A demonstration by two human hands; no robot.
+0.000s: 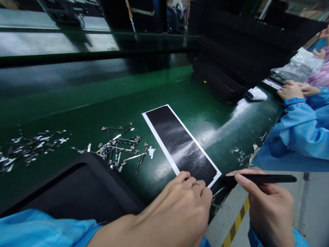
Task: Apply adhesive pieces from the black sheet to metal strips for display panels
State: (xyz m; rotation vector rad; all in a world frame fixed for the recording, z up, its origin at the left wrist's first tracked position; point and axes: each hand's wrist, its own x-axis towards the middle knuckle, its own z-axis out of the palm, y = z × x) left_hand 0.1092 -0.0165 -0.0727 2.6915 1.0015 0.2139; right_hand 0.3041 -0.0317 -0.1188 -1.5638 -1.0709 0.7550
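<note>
A long sheet (pixel 180 144) of black strips on a white backing lies at a slant on the green bench. My left hand (pixel 177 209), with a ring on one finger, has its fingers curled onto the sheet's near end; the fingertips are partly hidden. In my right hand (pixel 269 202), a slim black tool (pixel 272 178) that looks like tweezers is pinched between thumb and fingers. Its thin end points left, close to the sheet's near right corner. Several small flex-cable-like metal parts (pixel 118 147) lie in a loose heap left of the sheet.
Another heap of small parts (pixel 33 147) lies farther left. A black tray-like object (pixel 77 188) sits beside my left forearm. A large black padded object (pixel 218 82) stands at the back. At right, a co-worker's hands (pixel 293 91) are near plastic bags (pixel 298 67). Scraps stick along the bench edge.
</note>
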